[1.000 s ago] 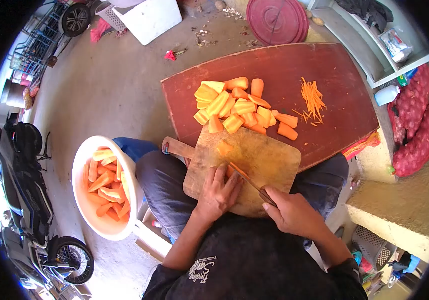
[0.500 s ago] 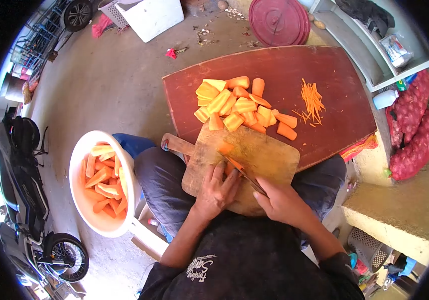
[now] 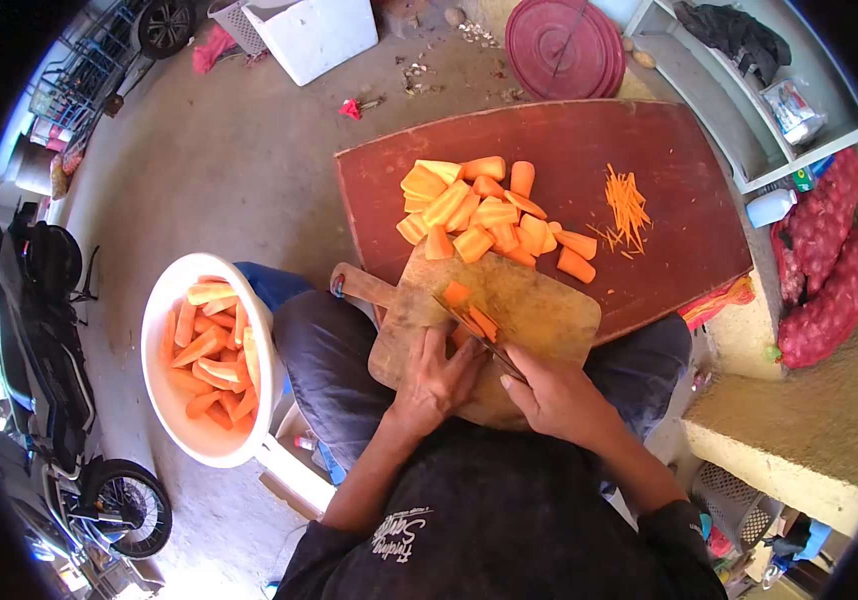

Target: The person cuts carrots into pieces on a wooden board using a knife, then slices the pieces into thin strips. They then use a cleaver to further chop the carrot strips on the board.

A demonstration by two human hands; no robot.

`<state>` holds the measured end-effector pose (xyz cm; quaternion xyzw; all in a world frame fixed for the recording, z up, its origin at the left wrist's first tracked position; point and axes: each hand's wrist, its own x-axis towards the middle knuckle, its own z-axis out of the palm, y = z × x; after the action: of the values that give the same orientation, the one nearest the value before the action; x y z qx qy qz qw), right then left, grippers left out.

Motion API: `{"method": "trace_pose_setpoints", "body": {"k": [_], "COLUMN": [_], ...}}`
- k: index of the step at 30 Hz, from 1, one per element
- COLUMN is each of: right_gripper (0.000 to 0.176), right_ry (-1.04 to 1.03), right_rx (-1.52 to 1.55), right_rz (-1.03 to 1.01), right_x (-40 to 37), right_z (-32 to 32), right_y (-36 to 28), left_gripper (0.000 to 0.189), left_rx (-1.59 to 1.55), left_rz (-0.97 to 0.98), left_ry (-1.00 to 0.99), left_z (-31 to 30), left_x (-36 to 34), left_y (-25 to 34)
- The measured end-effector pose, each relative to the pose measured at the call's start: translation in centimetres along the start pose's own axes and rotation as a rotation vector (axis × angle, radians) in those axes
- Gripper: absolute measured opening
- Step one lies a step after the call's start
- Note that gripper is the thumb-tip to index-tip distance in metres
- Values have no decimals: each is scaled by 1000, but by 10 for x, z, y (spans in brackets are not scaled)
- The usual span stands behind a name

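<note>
Left hand (image 3: 434,388): fingers pressing an orange carrot piece (image 3: 460,336) on the brown wooden cutting board (image 3: 539,308). Right hand (image 3: 557,396): fingers closed around a dark-bladed knife (image 3: 484,342).

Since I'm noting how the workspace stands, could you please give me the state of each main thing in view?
Bare left hand, fingertips down on the board.
Bare right hand, closed on the knife.
Long, thin metal knife, held.
Brown wooden paddle-shaped board, partly covered.
Thick orange carrot chunks, cut, piled.
Thin orange carrot strips, shredded, loosely heaped.
White round plastic tub, holding carrots.
</note>
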<state>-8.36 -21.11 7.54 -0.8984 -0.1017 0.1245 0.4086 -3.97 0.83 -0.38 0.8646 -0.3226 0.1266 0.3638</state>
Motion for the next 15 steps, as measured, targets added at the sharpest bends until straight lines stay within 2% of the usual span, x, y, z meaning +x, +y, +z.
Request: {"method": "trace_pose_setpoints", "body": {"k": [3,6,9,12,15], "right_gripper": [36,34,32,37,34], "right_ry": [-8,-133,-165,-153,-11], "right_rx": [11,23,1,-28,-70], "right_rz": [-16,150,198,172,31], "right_x": [-12,-26,-33,-26,-5], "right_z": [-16,-31,-33,-15,8], "right_y": [-7,-27,-34,-22,-6], "left_gripper": [37,36,34,34,37], "left_rx": [-33,-1,15,41,24], "left_rz": [-2,36,75,135,123], "left_ry": [8,-15,-34,-65,-58], "left_z": [0,-2,-3,0,1], "left_x": [-3,-5,-2,-5,-5], "left_y": [-2,-4,-6,-14,-10]}}
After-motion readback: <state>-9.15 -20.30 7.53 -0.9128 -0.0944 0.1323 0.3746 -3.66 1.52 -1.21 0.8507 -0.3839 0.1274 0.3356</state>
